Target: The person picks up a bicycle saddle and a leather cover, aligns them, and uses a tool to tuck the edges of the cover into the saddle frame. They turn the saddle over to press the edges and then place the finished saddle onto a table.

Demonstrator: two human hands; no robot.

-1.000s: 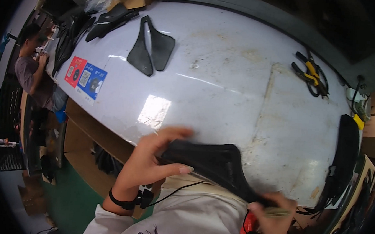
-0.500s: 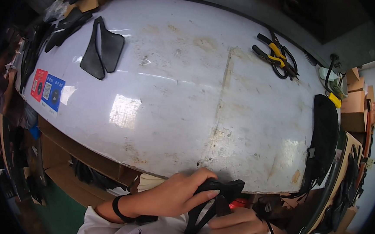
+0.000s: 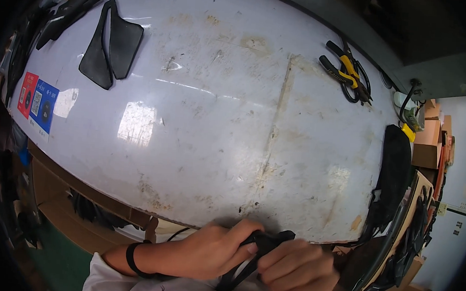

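Both my hands are low at the near edge of the white worktable [image 3: 218, 117]. My left hand [image 3: 212, 249] and my right hand [image 3: 294, 269] together grip a black flexible piece [image 3: 261, 245] that is bent or folded between them, with a loop of it hanging down toward my body. A black band sits on my left wrist. Far off at the back left two flat black cut pieces [image 3: 110, 42] lie overlapping on the table.
Yellow-handled pliers [image 3: 346, 72] lie at the back right. A pile of black pieces [image 3: 390, 173] hangs over the right edge, beside cardboard boxes [image 3: 425, 143]. More black pieces [image 3: 64, 9] lie at the back left. Red and blue stickers [image 3: 36, 99] mark the left edge.
The black piece, held wide and flat a second ago, is now bunched small between my hands. The view has tilted so my hands sit lower and the table fills more of it.
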